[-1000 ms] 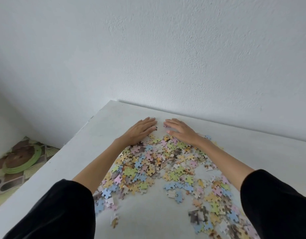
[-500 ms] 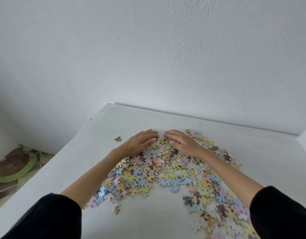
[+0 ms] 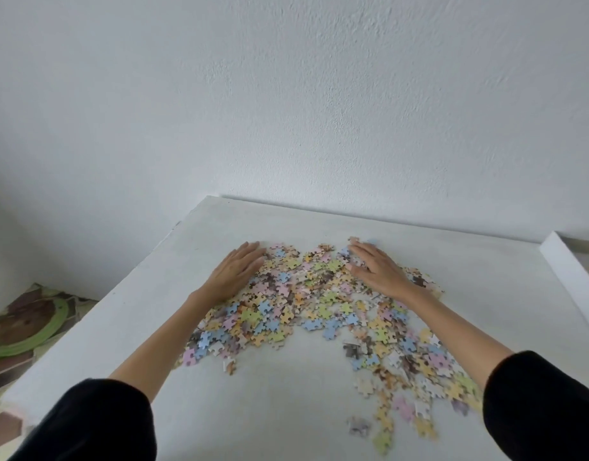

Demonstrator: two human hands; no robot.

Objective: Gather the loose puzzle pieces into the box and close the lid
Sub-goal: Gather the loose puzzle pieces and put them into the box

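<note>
A plain white wall (image 3: pixel 319 94) with a fine rough texture fills the upper half of my view, lit by soft, even, cool light. Below it, a white bench (image 3: pixel 286 410) stands with its far edge just beside the wall. To my left, past the bench edge, the floor (image 3: pixel 30 327) shows patterned covering in brown, cream and green, with a green ring shape on it.

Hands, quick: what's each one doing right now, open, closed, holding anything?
Left hand: open, flat at the left edge of the puzzle pieces, holding nothing.
Right hand: open, flat on the pile's far right side, holding nothing.
</note>
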